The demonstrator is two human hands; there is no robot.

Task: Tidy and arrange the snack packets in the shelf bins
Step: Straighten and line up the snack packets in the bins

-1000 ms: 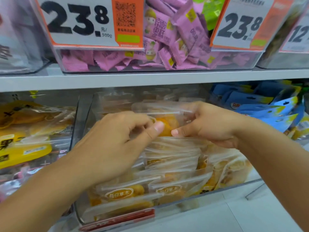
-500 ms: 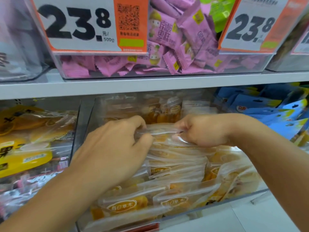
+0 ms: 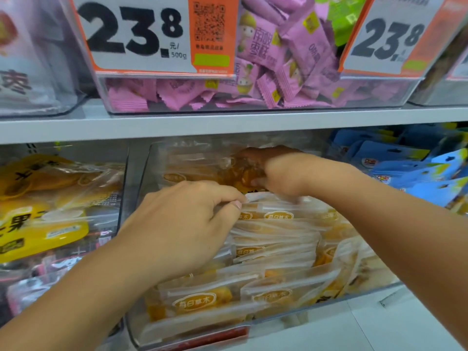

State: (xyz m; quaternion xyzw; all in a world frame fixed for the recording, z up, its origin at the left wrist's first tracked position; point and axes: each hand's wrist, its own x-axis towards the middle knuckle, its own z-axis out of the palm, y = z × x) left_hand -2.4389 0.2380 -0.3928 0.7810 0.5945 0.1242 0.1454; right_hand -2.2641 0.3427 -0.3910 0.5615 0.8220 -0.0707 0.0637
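1. Your left hand [image 3: 177, 224] sat over the middle of the clear bin [image 3: 141, 178] on the lower shelf, thumb and forefinger closed in a pinch on the top edge of a clear snack packet [image 3: 268, 206] in the upright row.
2. Your right hand [image 3: 278, 171] reached deeper into the same bin, its grip curled round an orange-filled packet [image 3: 243, 176] at the back, just beyond the left hand's fingertips.
3. The remaining clear packets [image 3: 273, 249] stood in overlapping rows from the bin's front wall to your hands.
4. Yellow bags [image 3: 45, 224] filled the bin to the left, blue packs [image 3: 405, 163] the one to the right.
5. Pink sweets [image 3: 278, 72] lay in the bin on the shelf above, behind a price card [image 3: 131, 34].
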